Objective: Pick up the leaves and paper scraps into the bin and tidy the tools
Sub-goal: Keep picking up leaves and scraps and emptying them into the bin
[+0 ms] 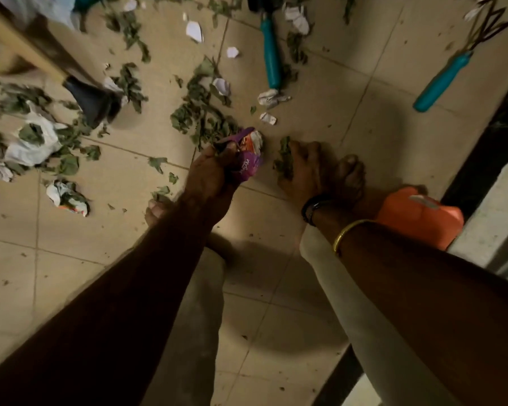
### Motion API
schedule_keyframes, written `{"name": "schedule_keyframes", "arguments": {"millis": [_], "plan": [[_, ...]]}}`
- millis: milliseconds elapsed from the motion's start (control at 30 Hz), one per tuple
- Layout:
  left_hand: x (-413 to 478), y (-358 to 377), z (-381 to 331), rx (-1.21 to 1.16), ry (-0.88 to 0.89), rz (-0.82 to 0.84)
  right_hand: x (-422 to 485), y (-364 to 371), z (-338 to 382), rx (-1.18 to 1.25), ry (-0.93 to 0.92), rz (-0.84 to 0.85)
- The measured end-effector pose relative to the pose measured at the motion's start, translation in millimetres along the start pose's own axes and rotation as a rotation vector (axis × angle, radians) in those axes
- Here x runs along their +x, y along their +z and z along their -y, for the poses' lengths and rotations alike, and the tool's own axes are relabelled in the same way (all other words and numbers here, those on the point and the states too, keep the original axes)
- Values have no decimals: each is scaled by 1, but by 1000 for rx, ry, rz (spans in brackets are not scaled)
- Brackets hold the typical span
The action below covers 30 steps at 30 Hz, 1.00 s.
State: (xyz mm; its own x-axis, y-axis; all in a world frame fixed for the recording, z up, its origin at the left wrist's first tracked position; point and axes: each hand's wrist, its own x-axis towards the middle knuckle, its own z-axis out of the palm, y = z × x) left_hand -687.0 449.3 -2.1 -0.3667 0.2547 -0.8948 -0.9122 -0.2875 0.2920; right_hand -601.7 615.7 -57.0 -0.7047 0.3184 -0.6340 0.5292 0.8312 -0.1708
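My left hand [210, 174] grips a crumpled purple and orange wrapper [248, 155] low over the tiled floor. Beside it my right hand [301, 171] curls round a clump of green leaves [285, 159]. Just beyond both hands lies a heap of leaves [201, 112], and more leaves [68, 164] are scattered to the left. White paper scraps [272, 98] lie among them. A teal-handled trowel [271, 58] lies at the top centre. A teal-handled hand rake [443, 80] lies at the upper right.
A wooden furniture leg with a black foot [93, 102] stands at the left. A white plastic bag [34, 145] and a crumpled wrapper [68, 197] lie nearby. An orange container [420, 219] sits beside my right wrist, by a dark threshold [487, 148]. My bare feet are below the hands.
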Motion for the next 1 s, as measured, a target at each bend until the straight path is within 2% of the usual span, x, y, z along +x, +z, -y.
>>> {"name": "schedule_keyframes", "arguments": {"millis": [200, 333, 433, 500, 567, 633, 700, 800, 900, 1000], "plan": [[-4, -21, 7, -40, 29, 11, 16, 13, 0, 135, -131, -104], [-10, -24, -3, -75, 42, -77, 26, -7, 7, 271, -16, -127], [-12, -25, -14, -73, 57, -110, 37, -17, 24, 327, -21, -180], [-12, -26, -22, -73, 73, -121, 46, -21, 43, 292, -56, -154], [-11, -28, -30, -75, 93, -114, 49, -26, 64, 231, -104, -56], [-9, -30, -37, -86, 105, -114, 44, -27, 83, 116, -159, 85], [-6, -35, -42, -92, 111, -116, 38, -24, 96, -33, -238, 138], [-4, -43, -45, -92, 122, -129, 36, -12, 100, -278, -329, 137], [-6, -51, -49, -135, 136, -94, 41, -2, 99, -198, -365, 131], [-9, -59, -52, -192, 144, -123, 47, 1, 95, -205, -558, 17]]}}
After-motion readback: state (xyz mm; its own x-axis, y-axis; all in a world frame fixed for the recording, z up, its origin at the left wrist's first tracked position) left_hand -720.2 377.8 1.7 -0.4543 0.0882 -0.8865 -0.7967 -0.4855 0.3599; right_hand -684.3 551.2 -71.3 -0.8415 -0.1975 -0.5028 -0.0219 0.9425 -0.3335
